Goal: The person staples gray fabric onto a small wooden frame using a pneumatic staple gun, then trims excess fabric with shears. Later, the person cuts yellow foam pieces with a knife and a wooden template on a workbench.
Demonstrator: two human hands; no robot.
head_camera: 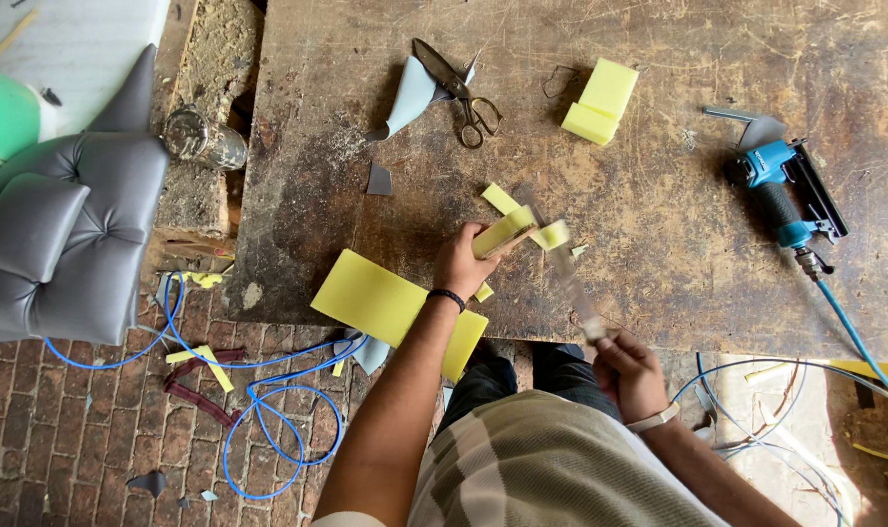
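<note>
Scarred, stained wood makes up the workbench [659,293], which stands over a brick floor seen from above. Near the bench's middle the left hand [460,262] closes its fingers and thumb around a small yellow foam piece [505,232], pinning it against the wood; the foam juts out of the hand toward 2 o'clock. The right hand [627,371], at the bench's near edge, is curled shut around the handle of a long blade [566,268], blurred by motion, which runs up toward 11 o'clock from that hand and meets the foam piece just beside the left fingertips. Thin yellow offcuts [499,198] lie touching or just beside the held piece. At 7 o'clock from the left hand, partly under the forearm, a large yellow foam sheet [385,303] hangs over the bench edge. At 12 o'clock from the left hand lie scissors [458,88] on a grey fabric scrap [408,98], well apart from the hands, and at 1 o'clock sits a thick yellow foam block [600,101]. A blue pneumatic stapler [781,190] lies near the bench's right side, its blue hose [854,337] trailing off the edge. On the floor at left are a grey tufted cushion [63,234] and coils of blue hose.
</note>
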